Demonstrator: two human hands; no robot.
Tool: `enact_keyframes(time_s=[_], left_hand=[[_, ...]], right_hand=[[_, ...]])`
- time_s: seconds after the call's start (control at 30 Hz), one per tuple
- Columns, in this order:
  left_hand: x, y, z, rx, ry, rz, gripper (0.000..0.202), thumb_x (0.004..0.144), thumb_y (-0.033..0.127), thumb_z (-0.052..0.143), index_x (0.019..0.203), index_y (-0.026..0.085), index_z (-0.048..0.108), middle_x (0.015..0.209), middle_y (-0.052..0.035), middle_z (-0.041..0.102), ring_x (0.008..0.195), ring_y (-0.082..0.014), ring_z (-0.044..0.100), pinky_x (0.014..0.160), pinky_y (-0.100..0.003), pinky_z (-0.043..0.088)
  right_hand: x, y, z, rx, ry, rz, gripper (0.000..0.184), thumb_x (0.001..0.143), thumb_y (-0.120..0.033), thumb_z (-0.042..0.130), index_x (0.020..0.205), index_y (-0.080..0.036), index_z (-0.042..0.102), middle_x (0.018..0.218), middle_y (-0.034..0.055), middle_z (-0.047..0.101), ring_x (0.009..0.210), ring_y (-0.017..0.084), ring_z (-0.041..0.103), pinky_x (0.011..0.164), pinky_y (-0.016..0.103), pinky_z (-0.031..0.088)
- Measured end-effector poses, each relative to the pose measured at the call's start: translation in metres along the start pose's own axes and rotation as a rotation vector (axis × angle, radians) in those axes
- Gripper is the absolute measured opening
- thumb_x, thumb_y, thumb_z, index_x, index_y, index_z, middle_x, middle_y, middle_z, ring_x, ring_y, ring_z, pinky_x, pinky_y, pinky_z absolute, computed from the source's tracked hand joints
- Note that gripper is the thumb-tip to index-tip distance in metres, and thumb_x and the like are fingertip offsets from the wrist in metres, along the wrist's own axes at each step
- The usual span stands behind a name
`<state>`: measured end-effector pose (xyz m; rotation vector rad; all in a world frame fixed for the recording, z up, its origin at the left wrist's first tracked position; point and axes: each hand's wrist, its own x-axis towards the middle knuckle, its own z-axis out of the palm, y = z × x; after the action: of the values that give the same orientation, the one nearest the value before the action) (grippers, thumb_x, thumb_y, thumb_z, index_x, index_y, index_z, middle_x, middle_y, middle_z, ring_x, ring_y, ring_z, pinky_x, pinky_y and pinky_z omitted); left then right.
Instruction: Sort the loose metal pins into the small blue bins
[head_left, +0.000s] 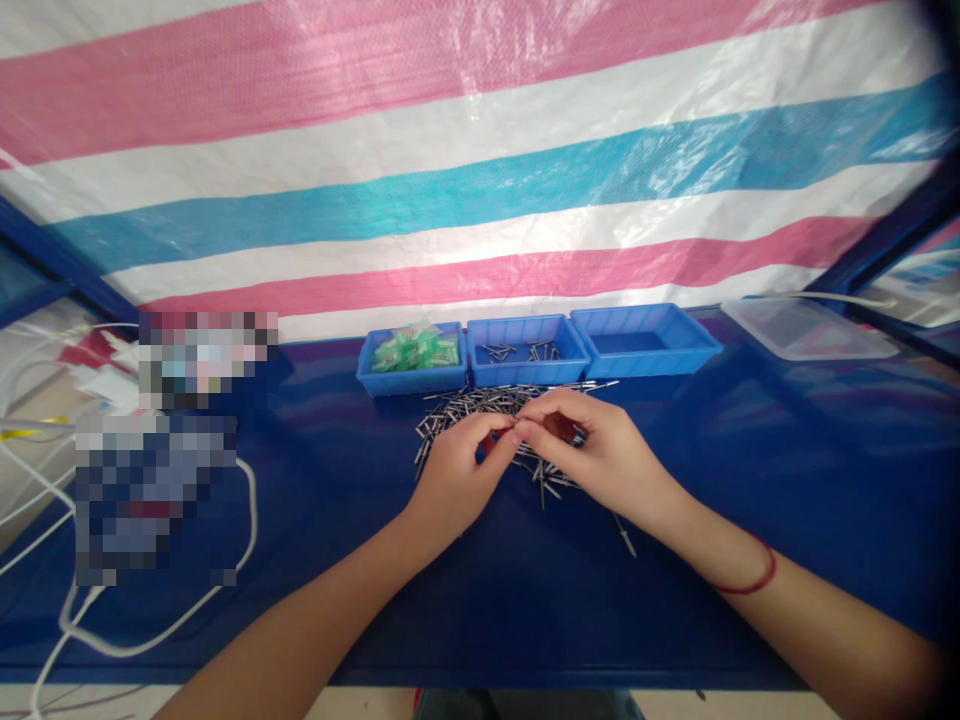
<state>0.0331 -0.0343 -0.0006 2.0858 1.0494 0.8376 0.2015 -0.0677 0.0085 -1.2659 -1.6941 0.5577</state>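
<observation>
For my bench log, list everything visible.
Bins: three, blue, table's rear
Packets: several, green, left bin
Metal pins: many, silvery, middle bin and table
Plastic lid: one, translucent, right of bins
Cables: several, white, mostly left
Blurred items: count unclear, mixed colours, left
Striped sheet: one, pink-white-blue, behind
Table: one, blue, beneath
Frame bars: several, dark blue, sides
Bracelet: one, red, right forearm
Left hand: one, bare, over pins
Right hand: one, bare, meeting left
</observation>
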Motion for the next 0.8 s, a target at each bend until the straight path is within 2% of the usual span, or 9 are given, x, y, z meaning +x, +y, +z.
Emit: enact_keyframes(time_s=[0.27,0.47,0.6,0.7,0.8], left_hand=[[0.002,0.0,-0.002,0.015,-0.003,0.054,0.015,0.087,0.032,0.058,0.088,0.018,0.065,0.083,-0.0011,0.066,0.073,-0.0138,0.058,0.07,-0.025,0.044],[0.003,0.0,-0.009,0.025,0.06,0.071,0.01,0.085,0.028,0.06,0.085,0.018,0.061,0.085,-0.0008,0.065,0.075,-0.013,0.058,0.072,-0.025,0.044],[0.003,0.001,-0.012,0.029,0.072,0.08,0.014,0.089,0.031,0.055,0.087,0.018,0.061,0.084,-0.0013,0.064,0.077,-0.0132,0.058,0.073,-0.025,0.043],[0.003,0.0,-0.012,0.04,0.07,0.066,0.017,0.09,0.033,0.052,0.094,0.018,0.061,0.086,-0.0014,0.065,0.078,-0.0133,0.058,0.073,-0.025,0.044],[0.003,-0.002,-0.011,0.039,0.07,0.037,0.025,0.091,0.034,0.051,0.107,0.018,0.059,0.089,-0.0015,0.065,0.076,-0.0129,0.058,0.071,-0.025,0.044]], right_hand=[[0.002,-0.003,-0.004,0.033,-0.056,-0.086,0.013,0.088,-0.025,0.056,0.086,-0.02,0.068,0.081,0.0036,0.066,0.068,0.014,0.055,0.061,0.028,0.042],[0.003,0.004,-0.006,0.019,-0.023,-0.046,0.013,0.088,-0.025,0.056,0.089,-0.02,0.069,0.084,0.0039,0.067,0.067,0.013,0.054,0.061,0.028,0.041],[0.004,0.004,-0.005,0.008,-0.091,-0.032,0.017,0.09,-0.027,0.053,0.086,-0.019,0.067,0.079,0.0029,0.065,0.067,0.013,0.053,0.061,0.027,0.04],[0.004,0.004,-0.004,-0.004,-0.116,-0.029,0.021,0.092,-0.029,0.05,0.082,-0.018,0.065,0.075,0.0022,0.062,0.066,0.013,0.052,0.061,0.027,0.04],[0.007,0.006,-0.007,-0.063,-0.042,-0.035,0.021,0.092,-0.03,0.05,0.082,-0.019,0.064,0.076,0.002,0.062,0.066,0.013,0.052,0.061,0.027,0.04]])
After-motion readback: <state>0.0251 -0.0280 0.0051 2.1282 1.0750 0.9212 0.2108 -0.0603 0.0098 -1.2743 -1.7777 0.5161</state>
